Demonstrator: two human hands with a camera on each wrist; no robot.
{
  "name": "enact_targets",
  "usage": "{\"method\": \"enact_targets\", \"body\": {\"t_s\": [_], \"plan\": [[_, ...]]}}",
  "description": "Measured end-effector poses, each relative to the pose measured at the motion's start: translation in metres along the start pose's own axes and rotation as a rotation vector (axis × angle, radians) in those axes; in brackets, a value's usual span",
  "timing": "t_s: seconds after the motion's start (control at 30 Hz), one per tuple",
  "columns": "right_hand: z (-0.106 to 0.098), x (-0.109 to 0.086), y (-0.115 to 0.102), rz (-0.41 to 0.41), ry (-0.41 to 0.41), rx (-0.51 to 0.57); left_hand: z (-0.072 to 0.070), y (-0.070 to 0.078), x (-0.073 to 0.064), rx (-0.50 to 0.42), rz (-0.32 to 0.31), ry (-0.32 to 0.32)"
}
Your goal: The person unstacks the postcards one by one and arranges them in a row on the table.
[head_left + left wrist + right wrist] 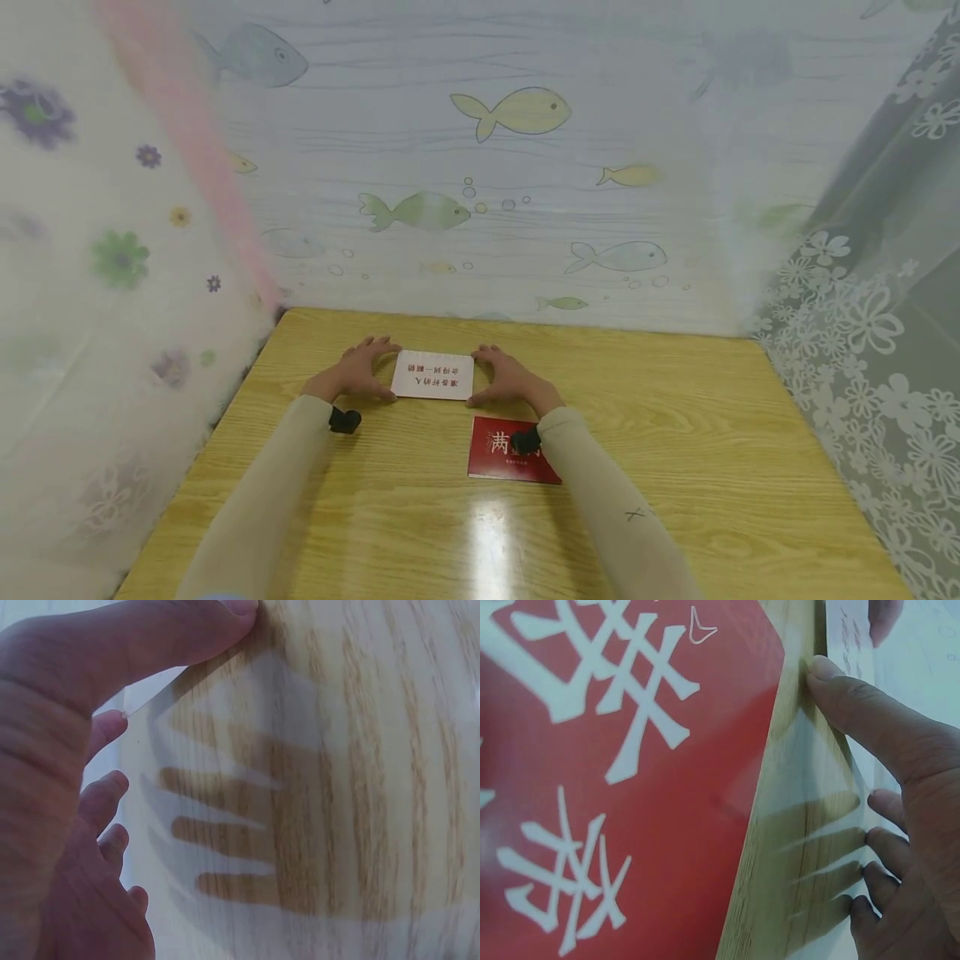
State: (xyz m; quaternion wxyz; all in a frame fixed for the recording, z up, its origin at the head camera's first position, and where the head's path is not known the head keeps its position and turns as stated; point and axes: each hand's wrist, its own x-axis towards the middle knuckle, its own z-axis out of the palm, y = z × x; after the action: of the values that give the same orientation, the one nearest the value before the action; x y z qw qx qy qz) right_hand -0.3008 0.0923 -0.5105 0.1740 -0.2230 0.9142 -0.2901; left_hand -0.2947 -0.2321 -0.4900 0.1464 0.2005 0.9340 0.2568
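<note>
A white card (pixel 432 375) with two lines of printed characters, upside down from here, lies between my hands over the table. My left hand (pixel 356 372) pinches its left side, thumb at the near corner and index finger at the far corner. On the opposite side, my right hand (pixel 513 382) grips the right edge the same way. In the left wrist view, a white sliver of the card (pixel 152 691) shows between thumb and index finger; the other fingers are spread. The right wrist view shows the thumb (pixel 862 709) at the card's edge.
A red card or booklet (pixel 487 462) with large white characters lies nearer me, partly under my right wrist in the head view. The wood-grain table (pixel 712 433) meets a fish-print curtain (pixel 517 208) at the back. Lace fabric (pixel 855 333) hangs at the right.
</note>
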Motion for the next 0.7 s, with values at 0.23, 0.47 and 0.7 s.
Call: {"method": "enact_targets", "body": {"t_s": [0.23,0.47,0.7], "plan": [[0.000,-0.001,-0.001,-0.015,-0.006,-0.016,-0.001,0.001,-0.001,0.004,-0.008,-0.021],[-0.003,-0.003,-0.005,-0.025,-0.008,-0.023,0.003,-0.009,0.001,0.033,-0.023,-0.046],[-0.002,-0.004,-0.005,-0.034,-0.002,-0.031,0.002,-0.008,0.002,0.017,-0.029,-0.049]]}}
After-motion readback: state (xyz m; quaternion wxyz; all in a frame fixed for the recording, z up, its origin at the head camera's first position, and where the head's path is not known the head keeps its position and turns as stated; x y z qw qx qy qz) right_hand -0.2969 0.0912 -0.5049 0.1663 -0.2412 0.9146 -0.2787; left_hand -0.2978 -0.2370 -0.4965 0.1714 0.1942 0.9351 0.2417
